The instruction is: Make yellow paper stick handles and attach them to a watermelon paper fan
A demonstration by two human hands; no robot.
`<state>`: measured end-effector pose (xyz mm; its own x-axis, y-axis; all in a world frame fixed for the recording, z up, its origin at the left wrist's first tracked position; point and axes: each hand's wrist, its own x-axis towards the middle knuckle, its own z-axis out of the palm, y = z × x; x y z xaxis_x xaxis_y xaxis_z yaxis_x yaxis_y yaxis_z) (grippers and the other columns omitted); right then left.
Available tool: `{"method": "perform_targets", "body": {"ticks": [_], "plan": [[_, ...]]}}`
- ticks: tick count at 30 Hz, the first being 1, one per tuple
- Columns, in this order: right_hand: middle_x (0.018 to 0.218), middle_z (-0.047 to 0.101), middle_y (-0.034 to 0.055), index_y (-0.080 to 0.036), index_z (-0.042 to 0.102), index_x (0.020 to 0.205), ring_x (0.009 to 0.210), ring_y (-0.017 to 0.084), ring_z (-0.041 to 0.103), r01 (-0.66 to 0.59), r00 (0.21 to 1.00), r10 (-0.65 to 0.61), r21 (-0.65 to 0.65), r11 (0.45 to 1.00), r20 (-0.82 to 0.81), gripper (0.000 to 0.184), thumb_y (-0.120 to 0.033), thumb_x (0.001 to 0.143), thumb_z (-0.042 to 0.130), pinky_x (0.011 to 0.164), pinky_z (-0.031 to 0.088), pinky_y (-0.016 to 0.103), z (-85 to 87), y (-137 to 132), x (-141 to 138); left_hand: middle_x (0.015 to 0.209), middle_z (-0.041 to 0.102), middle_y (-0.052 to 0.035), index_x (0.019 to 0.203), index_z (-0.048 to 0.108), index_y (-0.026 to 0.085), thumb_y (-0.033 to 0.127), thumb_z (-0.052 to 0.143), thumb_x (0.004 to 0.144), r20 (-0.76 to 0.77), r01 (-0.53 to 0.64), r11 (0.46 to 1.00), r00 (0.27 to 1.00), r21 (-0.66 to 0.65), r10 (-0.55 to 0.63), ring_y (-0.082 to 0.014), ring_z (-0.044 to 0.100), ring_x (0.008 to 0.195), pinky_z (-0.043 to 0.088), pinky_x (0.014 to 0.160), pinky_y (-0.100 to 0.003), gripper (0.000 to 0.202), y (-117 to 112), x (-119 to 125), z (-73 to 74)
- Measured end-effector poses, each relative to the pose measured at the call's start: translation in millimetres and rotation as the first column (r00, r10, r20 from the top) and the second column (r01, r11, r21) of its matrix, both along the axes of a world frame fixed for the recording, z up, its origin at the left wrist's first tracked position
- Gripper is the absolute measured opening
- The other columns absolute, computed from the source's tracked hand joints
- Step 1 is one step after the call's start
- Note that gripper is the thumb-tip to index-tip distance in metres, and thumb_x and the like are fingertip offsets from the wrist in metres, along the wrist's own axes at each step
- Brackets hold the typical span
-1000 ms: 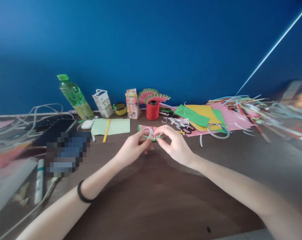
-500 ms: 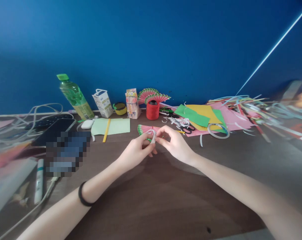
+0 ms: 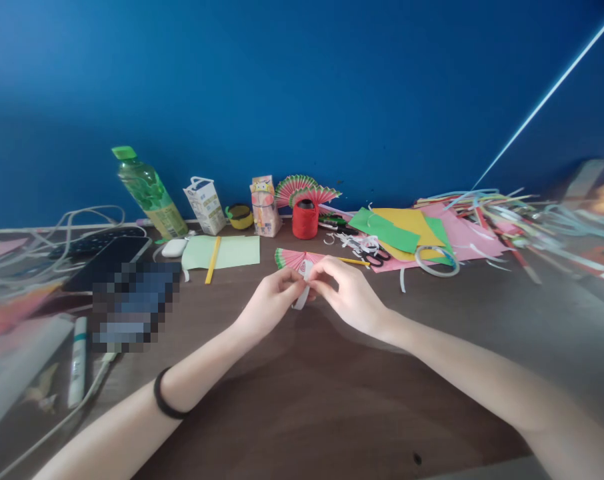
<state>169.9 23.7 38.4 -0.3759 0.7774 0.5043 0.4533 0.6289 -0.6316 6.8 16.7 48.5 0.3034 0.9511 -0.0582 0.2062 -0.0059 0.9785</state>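
Fingertips of both hands meet over the middle of the desk. My left hand (image 3: 277, 298) and my right hand (image 3: 349, 291) are closed in a pinch on a narrow white strip (image 3: 301, 299), its loose end hanging below the fingers. White material with a red print shows between the two hands; whether it belongs to the strip I cannot tell. Just behind the fingers lies a pleated pink paper fan (image 3: 292, 259) with a green edge, partly covered by the hands. A thin yellow stick (image 3: 351, 261) pokes out to the right of it.
A red thread spool (image 3: 305, 221), pleated fans (image 3: 298, 191), cartons (image 3: 265, 207) and a green bottle (image 3: 149, 193) stand along the blue wall. At right lie black-handled scissors (image 3: 377, 257), a tape roll (image 3: 437, 262) and coloured papers (image 3: 412, 230). A phone (image 3: 137, 303) lies left.
Both hands have drawn together, my left fingers now pinching close to the right ones. The strip's free end now hangs below the hands.
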Motion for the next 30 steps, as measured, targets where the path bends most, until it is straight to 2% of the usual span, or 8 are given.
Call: {"method": "perform_targets", "body": {"ticks": [4,8,11,18,25,28,30], "plan": [[0.079,0.056,0.0018,-0.021,0.047,0.078,0.073,0.014,0.055,0.016,0.998,-0.020,0.080,0.997,0.053,0.009,-0.015,0.085,0.047,0.068,0.045,0.028,-1.4,-3.2,-0.8,0.063,0.060,0.0027,0.067,0.051,0.019,0.030,0.053,0.077,-0.057,-0.009,0.998,0.998,0.067,0.012,-0.0126,0.058,0.063,0.044,0.063,-0.025,0.015,-1.0,-0.5,2.1],[0.078,0.053,0.0021,-0.020,0.045,0.077,0.074,0.015,0.053,0.009,0.996,-0.018,0.107,0.994,0.086,0.012,-0.012,0.086,0.044,0.068,0.044,0.028,-1.5,-4.7,-1.3,0.070,0.065,-0.0002,0.073,0.052,0.018,0.031,0.054,0.076,0.043,0.011,1.000,0.999,-0.025,-0.010,-0.0153,0.063,0.071,0.046,0.070,-0.028,0.013,-2.6,1.0,2.0],[0.078,0.052,0.0027,-0.020,0.044,0.076,0.075,0.015,0.052,0.011,0.993,-0.024,0.107,0.994,0.118,0.014,-0.011,0.086,0.042,0.069,0.044,0.029,-1.7,-5.6,-2.4,0.070,0.065,0.0003,0.077,0.051,0.018,0.029,0.056,0.074,0.111,0.005,0.995,0.994,-0.101,0.007,-0.0144,0.062,0.068,0.047,0.069,-0.029,0.012,-2.6,1.6,0.2],[0.078,0.050,0.0035,-0.020,0.042,0.076,0.075,0.016,0.048,0.008,0.984,-0.036,0.160,0.987,0.173,0.016,-0.009,0.086,0.037,0.068,0.041,0.028,-2.6,-7.3,-4.4,0.052,0.053,0.0076,0.074,0.047,0.018,0.016,0.051,0.068,0.138,-0.057,0.996,0.988,-0.066,0.066,-0.0068,0.047,0.050,0.035,0.053,-0.020,0.008,-1.8,3.6,-4.7],[0.077,0.054,0.0050,-0.018,0.044,0.077,0.074,0.017,0.047,0.004,0.965,-0.087,0.317,0.948,0.249,0.014,-0.010,0.087,0.039,0.069,0.040,0.031,-5.2,-9.7,-6.8,0.055,0.055,0.0064,0.077,0.045,0.018,0.018,0.051,0.068,0.158,-0.120,0.990,0.979,-0.078,0.131,-0.0078,0.049,0.052,0.033,0.053,-0.020,0.010,-1.7,5.2,-6.3],[0.078,0.055,0.0047,-0.019,0.045,0.077,0.075,0.017,0.049,-0.005,0.970,-0.073,0.315,0.949,0.233,0.015,-0.010,0.087,0.040,0.070,0.042,0.032,-5.3,-10.2,-7.2,0.055,0.054,0.0066,0.076,0.046,0.018,0.021,0.054,0.070,0.177,-0.144,0.985,0.971,-0.100,0.160,-0.0069,0.048,0.050,0.035,0.053,-0.019,0.011,-1.3,4.7,-1.9],[0.079,0.055,0.0044,-0.019,0.046,0.081,0.076,0.017,0.051,0.013,0.985,-0.062,0.287,0.958,0.163,0.011,-0.012,0.087,0.042,0.069,0.044,0.031,-4.7,-9.7,-6.3,0.054,0.055,0.0063,0.077,0.047,0.017,0.025,0.056,0.072,0.201,-0.145,0.981,0.965,-0.127,0.169,-0.0066,0.049,0.049,0.037,0.053,-0.020,0.013,-1.1,4.6,1.8]]}}
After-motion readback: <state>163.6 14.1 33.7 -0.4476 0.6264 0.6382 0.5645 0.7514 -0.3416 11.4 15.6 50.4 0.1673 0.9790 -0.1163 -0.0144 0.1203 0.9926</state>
